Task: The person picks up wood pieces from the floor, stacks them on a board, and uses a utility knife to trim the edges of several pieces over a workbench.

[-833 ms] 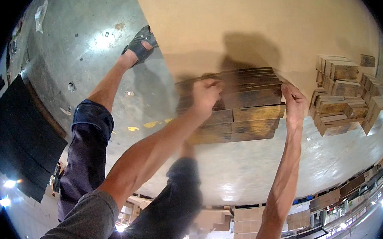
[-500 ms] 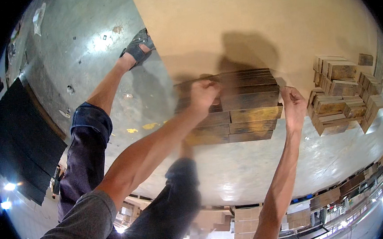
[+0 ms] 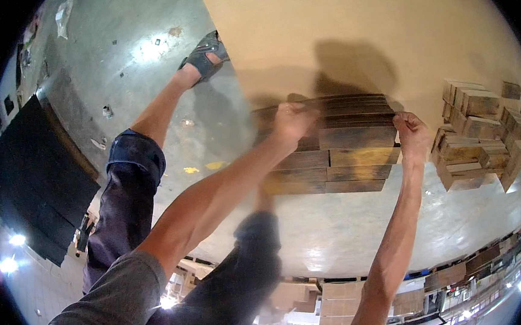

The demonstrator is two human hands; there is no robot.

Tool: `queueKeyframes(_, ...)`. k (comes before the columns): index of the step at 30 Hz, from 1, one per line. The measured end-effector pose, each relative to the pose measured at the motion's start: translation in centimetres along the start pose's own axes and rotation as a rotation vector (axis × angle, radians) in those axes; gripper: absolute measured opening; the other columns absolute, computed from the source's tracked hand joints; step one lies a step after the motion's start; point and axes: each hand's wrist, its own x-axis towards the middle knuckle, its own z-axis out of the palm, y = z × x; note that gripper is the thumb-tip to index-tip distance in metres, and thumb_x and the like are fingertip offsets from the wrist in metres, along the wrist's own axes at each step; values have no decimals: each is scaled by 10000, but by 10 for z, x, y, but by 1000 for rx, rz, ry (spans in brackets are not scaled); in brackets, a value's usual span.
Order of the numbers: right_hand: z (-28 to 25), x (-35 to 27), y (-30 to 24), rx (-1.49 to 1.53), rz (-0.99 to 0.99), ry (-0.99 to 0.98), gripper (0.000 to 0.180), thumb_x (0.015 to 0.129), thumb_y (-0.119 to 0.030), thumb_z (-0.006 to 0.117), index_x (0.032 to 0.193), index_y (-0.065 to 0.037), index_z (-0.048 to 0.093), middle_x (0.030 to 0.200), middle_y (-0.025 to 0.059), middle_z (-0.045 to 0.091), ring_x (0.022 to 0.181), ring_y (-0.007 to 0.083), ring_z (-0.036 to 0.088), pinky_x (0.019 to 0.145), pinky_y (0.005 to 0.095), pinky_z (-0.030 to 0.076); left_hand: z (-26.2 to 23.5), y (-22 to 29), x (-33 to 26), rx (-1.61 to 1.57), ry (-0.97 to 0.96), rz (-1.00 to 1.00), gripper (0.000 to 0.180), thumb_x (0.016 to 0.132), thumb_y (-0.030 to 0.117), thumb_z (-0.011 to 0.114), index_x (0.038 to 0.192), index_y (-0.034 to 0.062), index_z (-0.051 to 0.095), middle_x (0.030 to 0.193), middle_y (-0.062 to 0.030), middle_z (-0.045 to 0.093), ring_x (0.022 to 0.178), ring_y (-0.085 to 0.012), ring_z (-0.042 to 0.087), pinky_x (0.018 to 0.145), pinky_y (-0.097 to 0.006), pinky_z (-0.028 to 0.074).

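Observation:
A stack of dark brown wooden blocks or boards (image 3: 358, 138) lies in front of me, some faces stained yellowish. Over its left part is my left hand (image 3: 294, 121), curled closed and smeared by motion; whatever its fingers grip is hidden. My right hand (image 3: 413, 132) is closed in a pinch at the stack's upper right edge. Its fingertips meet the end of a dark board row, but I cannot make out what is between them. Thin dark boards show edge-on between the two hands.
Tan sheet flooring (image 3: 334, 12) stretches beyond the stack, bordering grey concrete (image 3: 140, 80). More wooden blocks (image 3: 472, 129) are piled at the right. My sandalled foot (image 3: 207, 54) rests near the sheet's edge. A black panel (image 3: 32, 178) is at far left; cardboard boxes (image 3: 340, 302) appear along the bottom.
The whole view has shifted, so the stack and both hands appear farther right. My right hand has come slightly closer to the stack's edge; my left hand remains over its left part.

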Motion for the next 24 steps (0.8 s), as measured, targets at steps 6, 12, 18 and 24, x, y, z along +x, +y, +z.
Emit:
queueKeyframes(6, 0, 3, 2, -143, -10, 33, 154, 898, -129, 647, 925, -2, 729, 689, 10, 624, 620, 73, 531, 569, 258, 434, -11, -1, 2, 33, -137, 121, 200, 859, 62, 703, 1047, 7, 743, 898, -64, 732, 758, -137, 660, 626, -287, 535)
queueKeyframes(12, 1, 11, 14, -274, -87, 83, 165, 885, -131, 643, 930, 2, 730, 726, 58, 681, 670, 102, 595, 628, 285, 485, -21, 0, 4, 45, -188, 139, 234, 844, 72, 725, 1068, 9, 740, 958, -78, 748, 795, -144, 682, 666, -292, 558)
queueKeyframes(18, 1, 13, 11, -186, 24, 12, 185, 871, -141, 653, 932, 18, 727, 721, 76, 680, 669, 114, 595, 637, 296, 490, -27, 2, 13, 27, -230, 141, 244, 839, 71, 719, 1071, -3, 732, 928, -80, 745, 781, -134, 679, 656, -276, 556)
queueKeyframes(24, -6, 17, 20, -168, 66, -18, 196, 869, -146, 664, 933, 31, 718, 705, 74, 664, 663, 115, 593, 627, 291, 484, -17, 12, 18, 304, -203, 392, 290, 838, 81, 705, 1120, 15, 713, 1002, -100, 716, 907, -183, 675, 743, -306, 559)
